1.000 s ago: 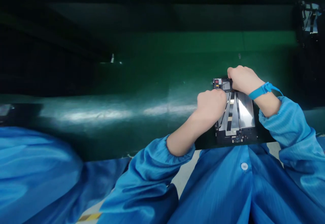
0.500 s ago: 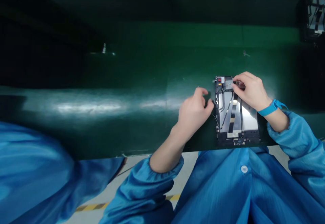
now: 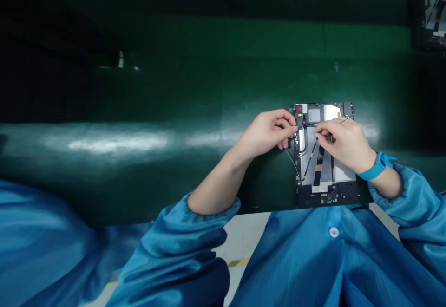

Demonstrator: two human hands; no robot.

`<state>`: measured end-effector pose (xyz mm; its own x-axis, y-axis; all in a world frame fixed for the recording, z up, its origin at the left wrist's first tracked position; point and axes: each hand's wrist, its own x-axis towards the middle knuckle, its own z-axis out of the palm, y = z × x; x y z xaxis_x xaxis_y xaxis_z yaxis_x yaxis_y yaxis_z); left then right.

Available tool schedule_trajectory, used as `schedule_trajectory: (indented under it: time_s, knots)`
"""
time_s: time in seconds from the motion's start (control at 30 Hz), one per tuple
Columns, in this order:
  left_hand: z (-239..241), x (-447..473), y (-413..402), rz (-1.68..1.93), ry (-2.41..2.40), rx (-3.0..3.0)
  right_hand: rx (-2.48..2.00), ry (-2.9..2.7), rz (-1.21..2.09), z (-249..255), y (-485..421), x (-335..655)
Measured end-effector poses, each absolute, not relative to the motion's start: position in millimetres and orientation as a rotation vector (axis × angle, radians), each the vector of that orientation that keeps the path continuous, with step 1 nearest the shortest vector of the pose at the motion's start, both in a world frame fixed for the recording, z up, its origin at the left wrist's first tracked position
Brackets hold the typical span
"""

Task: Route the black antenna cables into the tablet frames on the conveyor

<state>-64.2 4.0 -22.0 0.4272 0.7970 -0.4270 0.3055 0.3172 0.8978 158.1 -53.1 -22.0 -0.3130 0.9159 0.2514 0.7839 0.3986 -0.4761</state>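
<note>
An opened tablet (image 3: 343, 174), its inner parts and flat cables showing, lies on the green table near its front edge. My left hand (image 3: 270, 133) is closed in a pinch at the tablet's upper left edge. A thin pale wire (image 3: 291, 160) runs from the tablet's lower left side up under those fingers. Over the tablet's upper middle, my right hand (image 3: 343, 140) is pinched, its fingertips low above the silver area. What it holds is hidden; a thin dark line (image 3: 345, 120) shows by its knuckles.
The table's front edge (image 3: 265, 212) runs close below the tablet. At the far upper right stands another device with cables (image 3: 435, 14). A person's blue sleeve (image 3: 42, 246) is at the lower left. Small bright bits (image 3: 121, 59) lie on the table's left.
My left hand has moved right to the tablet's edge, its fingers closing. My right hand has come down from the tablet's top to its upper middle, uncovering a grey square part.
</note>
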Motion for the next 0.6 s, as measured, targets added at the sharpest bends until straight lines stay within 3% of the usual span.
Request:
schedule_trajectory:
  time_s: [0.6]
  knots:
    - [-23.6, -67.5, 10.2, 0.418, 1.089, 1.190, -1.558, -2.205, 0.400, -18.2, -52.8, 152.3]
